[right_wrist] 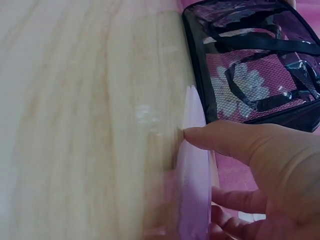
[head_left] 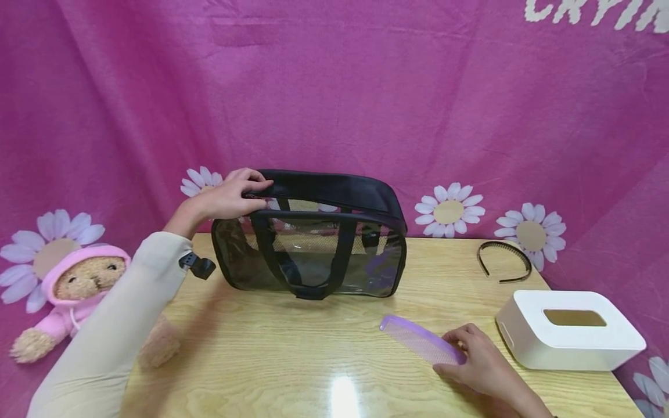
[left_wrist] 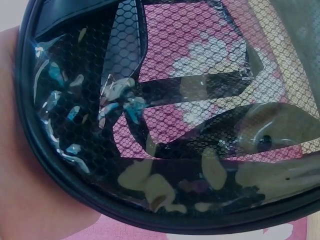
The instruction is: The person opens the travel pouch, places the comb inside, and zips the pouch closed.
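Note:
A black-trimmed bag (head_left: 324,249) with a clear front, mesh and dark carry straps stands upright at the back of the table. Its black top flap (head_left: 334,187) is raised, leaving a gap above the front rim. My left hand (head_left: 230,197) holds the flap's left end, fingers over the top and thumb beneath; the left wrist view shows the bag's curved side (left_wrist: 35,135) close up, hiding the fingers. Toward the front right, my right hand (head_left: 478,360) grips a purple comb (head_left: 420,339) between thumb and fingers. In the right wrist view, the comb (right_wrist: 195,185) is seen edge-on.
A white tissue box (head_left: 569,337) stands on the right, with a black toothed headband (head_left: 504,261) behind it. A teddy bear in a pink hood (head_left: 89,284) sits at the left, partly behind my left sleeve. Pink flowered cloth (head_left: 334,87) hangs behind the wooden table (head_left: 272,348).

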A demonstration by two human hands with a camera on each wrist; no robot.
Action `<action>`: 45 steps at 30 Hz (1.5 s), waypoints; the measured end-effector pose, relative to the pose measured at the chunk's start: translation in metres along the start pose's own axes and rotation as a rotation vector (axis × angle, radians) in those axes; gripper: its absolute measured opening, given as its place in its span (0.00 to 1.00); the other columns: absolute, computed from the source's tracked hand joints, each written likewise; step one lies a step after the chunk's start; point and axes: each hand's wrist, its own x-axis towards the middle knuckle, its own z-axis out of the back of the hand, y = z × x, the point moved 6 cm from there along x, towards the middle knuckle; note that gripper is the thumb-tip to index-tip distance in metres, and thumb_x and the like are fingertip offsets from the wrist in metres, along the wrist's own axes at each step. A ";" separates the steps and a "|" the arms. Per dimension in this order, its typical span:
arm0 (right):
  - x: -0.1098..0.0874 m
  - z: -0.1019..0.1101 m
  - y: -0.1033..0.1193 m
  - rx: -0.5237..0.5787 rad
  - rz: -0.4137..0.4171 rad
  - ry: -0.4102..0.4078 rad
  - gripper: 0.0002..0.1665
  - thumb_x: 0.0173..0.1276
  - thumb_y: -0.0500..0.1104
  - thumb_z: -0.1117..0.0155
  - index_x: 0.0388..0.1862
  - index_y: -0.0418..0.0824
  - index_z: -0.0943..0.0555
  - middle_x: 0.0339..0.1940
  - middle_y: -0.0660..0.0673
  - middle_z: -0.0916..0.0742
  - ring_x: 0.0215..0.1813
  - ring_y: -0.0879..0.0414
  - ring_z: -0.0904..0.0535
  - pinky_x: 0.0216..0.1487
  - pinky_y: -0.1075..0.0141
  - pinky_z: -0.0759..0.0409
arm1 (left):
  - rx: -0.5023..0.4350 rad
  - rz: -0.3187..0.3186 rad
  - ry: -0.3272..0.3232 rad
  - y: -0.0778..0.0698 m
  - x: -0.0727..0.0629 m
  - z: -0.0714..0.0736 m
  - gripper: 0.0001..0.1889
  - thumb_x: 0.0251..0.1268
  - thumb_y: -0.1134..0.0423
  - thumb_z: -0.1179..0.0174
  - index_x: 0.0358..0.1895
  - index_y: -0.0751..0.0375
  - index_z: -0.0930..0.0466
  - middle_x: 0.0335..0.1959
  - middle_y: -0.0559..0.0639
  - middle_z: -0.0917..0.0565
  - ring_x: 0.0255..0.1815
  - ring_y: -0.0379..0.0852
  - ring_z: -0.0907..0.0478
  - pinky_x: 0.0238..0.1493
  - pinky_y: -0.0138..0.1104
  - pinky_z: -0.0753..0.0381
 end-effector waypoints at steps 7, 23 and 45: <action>0.000 -0.001 0.002 0.002 -0.044 -0.014 0.31 0.47 0.56 0.15 0.45 0.41 0.15 0.41 0.50 0.17 0.38 0.61 0.26 0.37 0.70 0.26 | -0.016 -0.020 0.000 -0.001 0.003 -0.003 0.32 0.75 0.54 0.44 0.78 0.60 0.35 0.74 0.59 0.37 0.80 0.64 0.52 0.74 0.62 0.44; -0.001 -0.003 -0.005 0.198 -0.062 0.000 0.30 0.57 0.53 0.19 0.54 0.44 0.19 0.34 0.48 0.15 0.33 0.64 0.25 0.34 0.71 0.27 | -0.031 -0.024 -0.022 0.003 0.002 -0.003 0.31 0.74 0.56 0.44 0.77 0.61 0.34 0.73 0.59 0.35 0.81 0.64 0.52 0.76 0.61 0.45; -0.014 0.000 -0.022 0.507 -0.197 0.194 0.41 0.63 0.43 0.23 0.71 0.30 0.27 0.51 0.39 0.15 0.40 0.61 0.23 0.34 0.69 0.23 | -0.071 -0.030 -0.026 0.004 0.003 -0.004 0.31 0.75 0.57 0.43 0.77 0.63 0.34 0.72 0.60 0.36 0.79 0.64 0.52 0.77 0.61 0.46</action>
